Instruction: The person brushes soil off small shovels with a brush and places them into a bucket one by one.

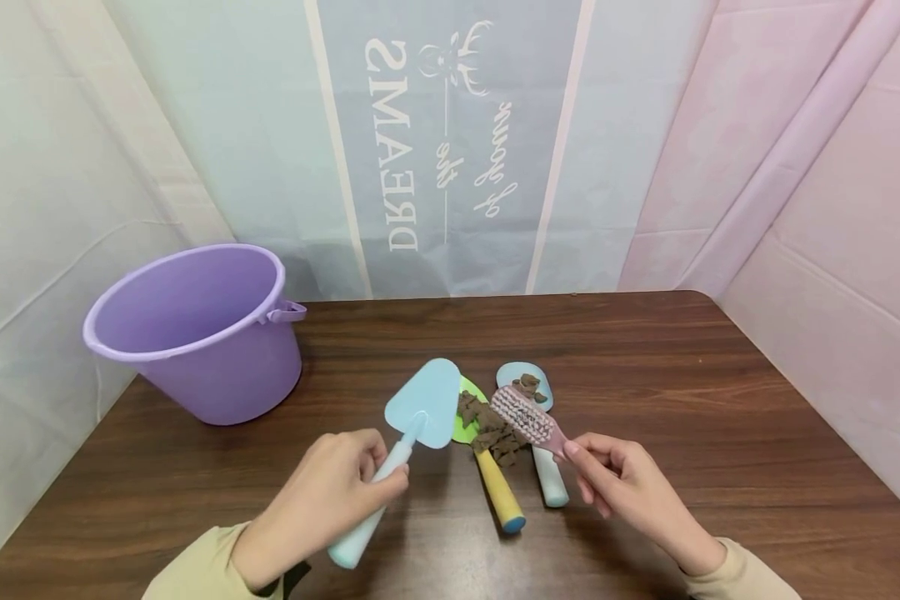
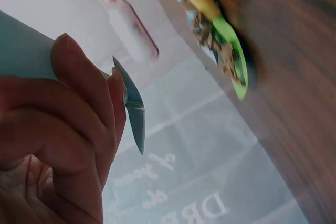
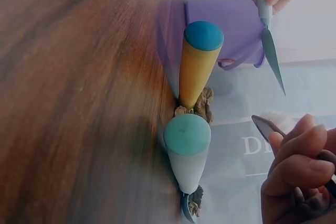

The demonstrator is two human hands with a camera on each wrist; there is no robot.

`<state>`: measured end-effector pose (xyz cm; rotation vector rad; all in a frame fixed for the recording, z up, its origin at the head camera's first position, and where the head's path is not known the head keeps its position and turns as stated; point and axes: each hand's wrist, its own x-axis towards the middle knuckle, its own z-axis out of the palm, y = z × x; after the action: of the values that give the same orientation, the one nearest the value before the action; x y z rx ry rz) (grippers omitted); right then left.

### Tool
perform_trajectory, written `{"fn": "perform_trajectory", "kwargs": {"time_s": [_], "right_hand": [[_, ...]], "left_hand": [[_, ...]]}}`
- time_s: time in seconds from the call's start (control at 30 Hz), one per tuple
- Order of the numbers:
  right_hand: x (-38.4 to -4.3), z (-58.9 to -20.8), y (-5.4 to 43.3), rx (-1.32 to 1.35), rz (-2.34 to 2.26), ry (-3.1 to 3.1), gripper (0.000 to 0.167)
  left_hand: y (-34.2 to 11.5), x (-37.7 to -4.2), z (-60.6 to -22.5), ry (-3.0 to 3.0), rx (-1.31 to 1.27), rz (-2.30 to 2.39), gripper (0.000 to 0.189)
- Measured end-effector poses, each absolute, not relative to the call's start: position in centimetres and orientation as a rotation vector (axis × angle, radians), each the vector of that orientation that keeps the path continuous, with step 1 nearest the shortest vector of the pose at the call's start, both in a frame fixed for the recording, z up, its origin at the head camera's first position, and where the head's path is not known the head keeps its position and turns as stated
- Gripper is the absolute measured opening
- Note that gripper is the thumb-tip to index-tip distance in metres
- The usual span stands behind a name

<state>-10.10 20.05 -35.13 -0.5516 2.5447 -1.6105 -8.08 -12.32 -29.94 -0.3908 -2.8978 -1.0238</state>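
Observation:
My left hand (image 1: 328, 492) grips the pale handle of a light blue trowel (image 1: 426, 404), its blade raised over the table. In my right hand (image 1: 633, 483) a pink scrub brush (image 1: 528, 417) is pinched by the handle, bristles facing up toward the head camera. Beneath the two tools lie a green trowel with a yellow handle (image 1: 499, 492) and a second blue trowel with a white handle (image 1: 549, 479). Brown clumps like soil (image 1: 495, 429) cover much of the green blade, and a few more (image 1: 528, 386) sit on the second blue blade.
A purple bucket (image 1: 232, 375) stands at the back left of the dark wooden table (image 1: 645, 367), its handle lug facing right. Behind the table hangs a pale cloth (image 1: 450, 275) with printed lettering; more cloth closes off both sides.

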Motion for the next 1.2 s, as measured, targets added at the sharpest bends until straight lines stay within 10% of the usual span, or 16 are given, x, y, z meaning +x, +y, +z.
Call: {"fn": "perform_trajectory", "kwargs": {"time_s": [1.2], "right_hand": [[-9.8,-35.6,20.2,-0.683,-1.597,2.516,0.019]], "left_hand": [[-21.1,-12.0,-23.7,-2.803,-0.066,-0.735,0.024]]}}
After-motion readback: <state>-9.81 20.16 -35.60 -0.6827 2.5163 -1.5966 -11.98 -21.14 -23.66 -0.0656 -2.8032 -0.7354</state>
